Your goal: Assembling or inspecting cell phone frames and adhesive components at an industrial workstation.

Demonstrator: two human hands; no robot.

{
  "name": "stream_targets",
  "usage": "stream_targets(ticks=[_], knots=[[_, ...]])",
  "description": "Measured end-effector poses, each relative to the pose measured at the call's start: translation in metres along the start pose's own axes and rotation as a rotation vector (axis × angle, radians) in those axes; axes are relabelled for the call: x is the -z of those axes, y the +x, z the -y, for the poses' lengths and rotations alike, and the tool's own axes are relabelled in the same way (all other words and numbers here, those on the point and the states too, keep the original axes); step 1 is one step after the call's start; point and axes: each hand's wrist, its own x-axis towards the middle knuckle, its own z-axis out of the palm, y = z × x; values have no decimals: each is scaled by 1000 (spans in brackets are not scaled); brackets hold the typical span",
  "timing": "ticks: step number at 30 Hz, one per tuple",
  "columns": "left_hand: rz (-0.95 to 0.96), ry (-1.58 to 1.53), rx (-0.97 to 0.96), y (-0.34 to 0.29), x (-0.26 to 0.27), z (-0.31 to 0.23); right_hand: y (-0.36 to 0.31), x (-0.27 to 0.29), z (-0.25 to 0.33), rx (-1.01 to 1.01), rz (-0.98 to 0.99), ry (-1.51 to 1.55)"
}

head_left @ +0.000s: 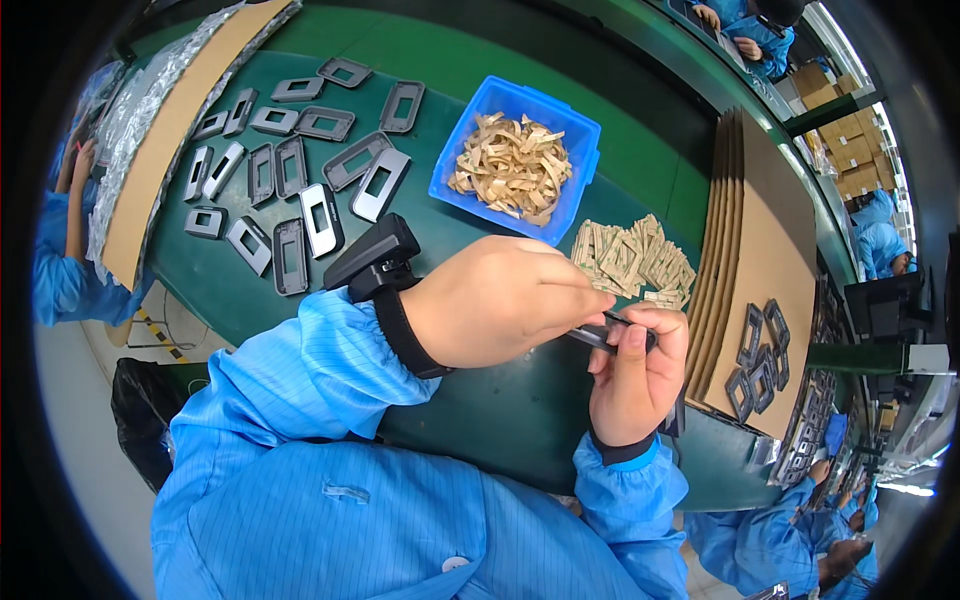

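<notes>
My right hand (637, 372) grips one end of a dark plastic part (592, 337), thumb on top and fingers curled beneath. The part is seen nearly edge-on, so its full shape is hidden. My left hand (500, 302) is closed over the part's other side, its fingertips pressed together near my right thumb; the back of the hand hides most of what it holds. Just beyond the hands lies a pile of flat beige printed pieces (640, 258). Behind the left hand stands a blue bin (440, 185) full of crumpled tan paper strips (515, 165).
Grey and silver rectangular frames (290, 255) lie spread over the green table (420, 255) at left. Cardboard sheets (745, 240) stand at right, with dark frames (762, 370) on cardboard. A foil-edged cardboard strip (170, 130) borders the far left. Co-workers in blue sit on both sides.
</notes>
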Motion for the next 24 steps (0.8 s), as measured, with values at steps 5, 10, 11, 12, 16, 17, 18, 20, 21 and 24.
stream_targets(ticks=[5,10,11,12,16,17,18,20,21,24], knots=[[-9,-13,-8,2,0,-2,0,0,0,5,-2,10],[-19,2,59,1,-5,-4,1,-2,1,-61,-59,64],[-19,1,59,1,-5,-4,1,-2,3,-62,-60,64],[-9,-87,148,1,-6,-3,2,-2,6,-123,-66,88],[87,-259,379,1,-1,-1,8,3,7,-333,-60,220],[87,-260,381,3,1,-2,8,5,7,-335,-60,220],[147,-317,489,4,3,-3,9,7,6,-369,-61,293],[207,-374,599,4,3,-2,9,7,6,-404,-61,366],[184,-326,546,2,1,0,10,7,7,-433,-85,447],[159,-269,499,2,-1,3,9,9,6,-478,-90,560]])
